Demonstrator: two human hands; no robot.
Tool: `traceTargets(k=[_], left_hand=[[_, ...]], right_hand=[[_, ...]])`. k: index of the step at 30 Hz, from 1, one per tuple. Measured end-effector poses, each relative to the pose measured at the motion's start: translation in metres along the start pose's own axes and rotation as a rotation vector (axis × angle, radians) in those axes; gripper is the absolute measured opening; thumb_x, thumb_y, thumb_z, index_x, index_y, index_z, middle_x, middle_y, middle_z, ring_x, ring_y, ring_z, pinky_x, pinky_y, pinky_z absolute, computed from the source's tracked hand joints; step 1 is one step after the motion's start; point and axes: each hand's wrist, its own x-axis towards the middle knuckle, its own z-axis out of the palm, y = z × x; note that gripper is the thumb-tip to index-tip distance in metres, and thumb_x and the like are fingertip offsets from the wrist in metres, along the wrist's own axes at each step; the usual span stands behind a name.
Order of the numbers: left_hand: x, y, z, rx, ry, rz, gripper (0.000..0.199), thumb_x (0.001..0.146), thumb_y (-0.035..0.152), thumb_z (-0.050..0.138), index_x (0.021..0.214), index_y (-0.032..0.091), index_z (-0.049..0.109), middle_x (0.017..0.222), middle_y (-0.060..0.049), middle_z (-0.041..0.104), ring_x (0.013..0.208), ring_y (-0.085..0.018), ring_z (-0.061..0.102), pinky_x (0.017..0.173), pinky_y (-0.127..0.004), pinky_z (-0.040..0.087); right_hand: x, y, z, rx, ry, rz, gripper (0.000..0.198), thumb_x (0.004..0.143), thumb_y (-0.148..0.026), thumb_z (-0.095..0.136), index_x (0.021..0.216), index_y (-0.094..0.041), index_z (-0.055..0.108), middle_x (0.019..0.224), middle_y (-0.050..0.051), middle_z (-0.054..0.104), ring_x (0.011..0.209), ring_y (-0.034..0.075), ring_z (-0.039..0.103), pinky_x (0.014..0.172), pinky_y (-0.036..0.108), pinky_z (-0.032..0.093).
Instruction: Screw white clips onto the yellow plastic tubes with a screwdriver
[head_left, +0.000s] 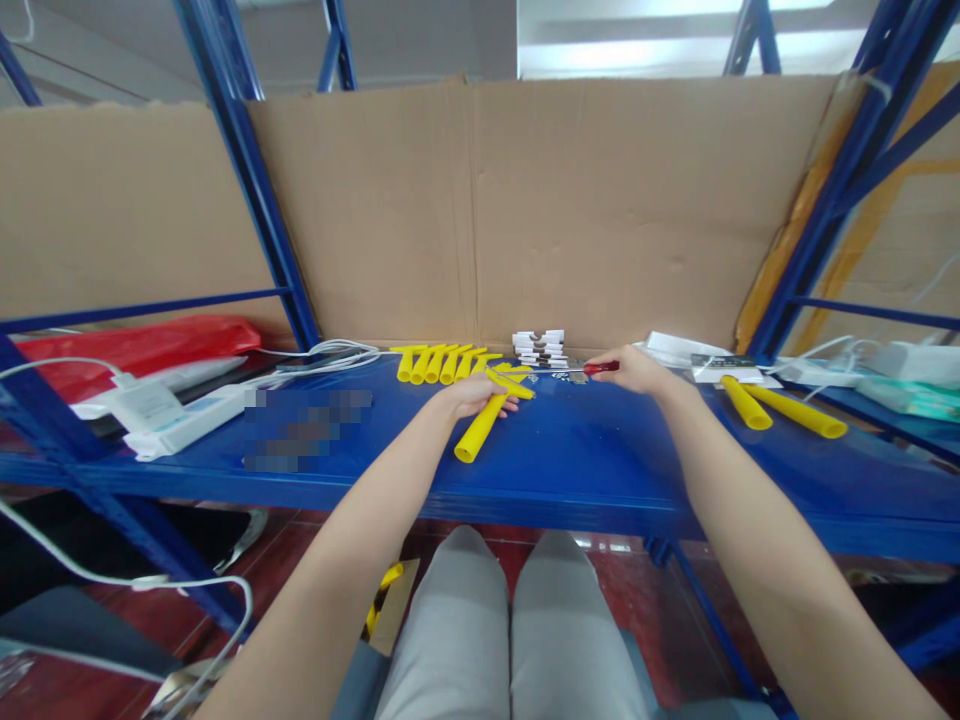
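My left hand [470,393] is closed around a yellow plastic tube with a crosspiece [480,432] at its far end. The tube's round open end points toward me, just above the blue shelf. In my right hand [637,369] is a screwdriver [602,368] with a red handle. Its thin shaft runs left to the crosspiece; the exact contact at the tip is too small to make out. Behind my left hand, a row of several similar yellow pieces [433,366] lies on the shelf. Small white parts [538,350] are stacked near the screwdriver.
Two yellow tubes [795,412] lie at the right beside a white box [716,368]. A white power strip [191,420], cables [337,352] and a red bag [150,345] occupy the left. Cardboard [600,210] backs the blue shelf [585,470]; blue posts [262,190] flank it.
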Motion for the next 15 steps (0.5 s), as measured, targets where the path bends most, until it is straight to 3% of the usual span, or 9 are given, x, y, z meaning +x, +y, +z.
traceTargets(k=[15], left_hand=[[0.0007,0.0001,0.0006,0.018,-0.007,0.056,0.020,0.083,0.002,0.049,0.082,0.010,0.068,0.078,-0.013,0.072,0.064,-0.015,0.067,0.056,-0.023,0.050]], right_hand=[[0.0019,0.0019,-0.0012,-0.062,-0.006,0.002,0.031,0.075,-0.025,0.058,0.101,-0.025,0.076,0.098,0.003,0.075,0.085,0.024,0.068,0.074,0.030,0.051]])
